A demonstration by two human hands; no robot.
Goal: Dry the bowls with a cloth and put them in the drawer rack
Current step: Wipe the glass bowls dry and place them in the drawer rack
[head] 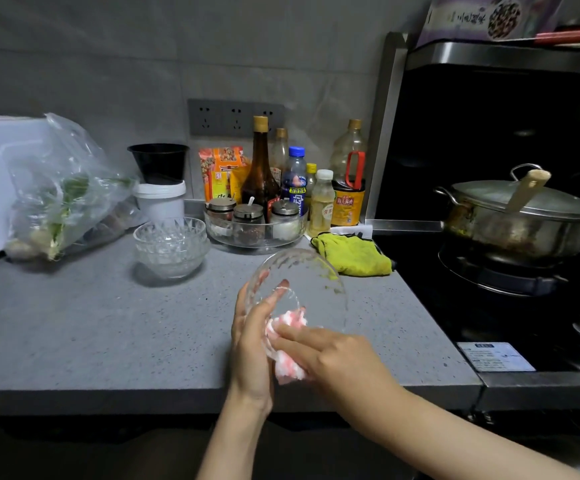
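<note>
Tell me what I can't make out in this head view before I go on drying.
The drawer rack: not in the head view; below the counter edge all is dark.
The stack of bowls: count unclear, clear glass overlaps.
The glass bowl in the left hand: wet or dry unreadable, blurred and transparent.
The cloth: partly hidden by the right hand.
The pot contents: covered by its lid.

海天酱油 on orange label of jug (347,204), perhaps 营养 on small yellow bottle (321,211), stove sticker (496,356) print too small to read
</note>
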